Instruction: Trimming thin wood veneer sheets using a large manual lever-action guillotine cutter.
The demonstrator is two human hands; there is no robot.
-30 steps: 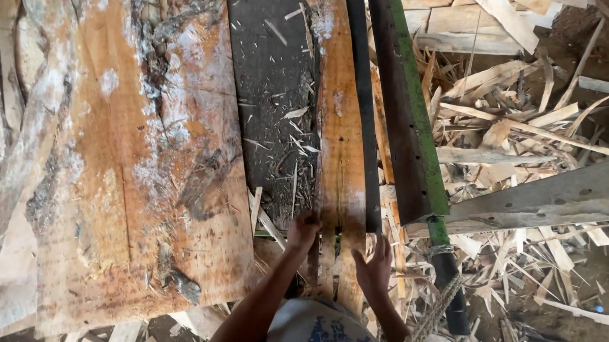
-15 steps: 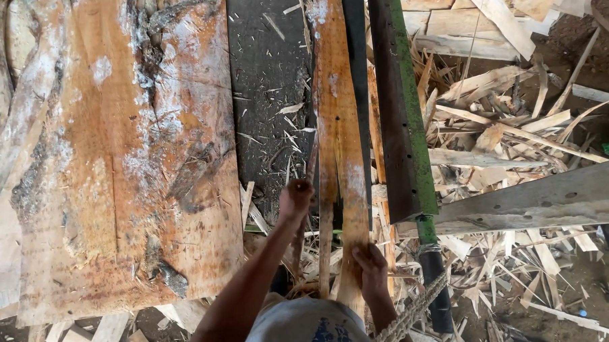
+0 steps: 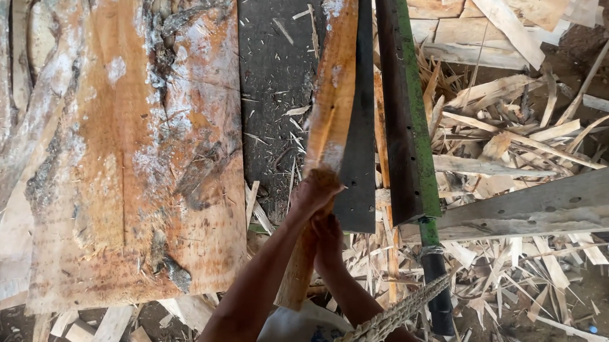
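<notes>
A long, narrow plank [image 3: 329,116] of orange-brown wood is being held lengthwise over a dark work surface [image 3: 275,91], its far end running toward the top of the view and its near end reaching down past the wrists. It is being gripped from above by the left hand [image 3: 315,191], whose fingers are being wrapped over the board's top face. Just below, the right hand [image 3: 328,236] is being pressed against the plank's right edge and underside; its fingers are closed around the wood. A dark metal rail [image 3: 358,155] is lying just beside the plank on its right, and a green-edged beam [image 3: 407,120] is lying next to that. A broad, rough slab [image 3: 135,150] with bark patches is resting well to the left on the same surface. Splintered offcuts [image 3: 518,116] are being heaped on the ground to the right, and a thick twisted rope [image 3: 390,316] is crossing the lower foreground.
</notes>
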